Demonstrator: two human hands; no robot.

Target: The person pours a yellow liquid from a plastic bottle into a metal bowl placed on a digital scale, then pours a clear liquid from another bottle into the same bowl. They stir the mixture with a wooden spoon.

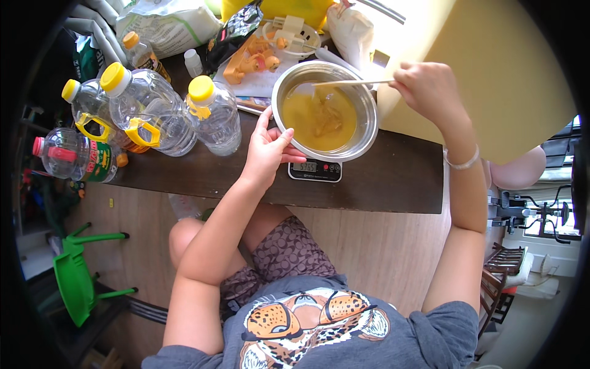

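A steel bowl (369,126) holds a yellow liquid (298,126) with a thicker brownish mass in its middle. My left hand (268,146) grips the bowl's near left rim, thumb on the edge and fingers underneath. In my right hand (426,90) is the end of a thin, pale stick (356,82), which reaches leftward across the rim into the bowl. What the stick's far end looks like is unclear. Under the bowl's near side shows a black digital kitchen scale (314,173) with its display lit; I cannot tell whether the bowl rests on it.
Several clear plastic bottles, such as a yellow-capped one (215,117), stand left on the dark table (387,184). Behind the bowl are a power strip (294,34), an orange figure (253,64) and bags. A yellowish panel (491,74) rises at right. A green stool (75,277) is on the floor.
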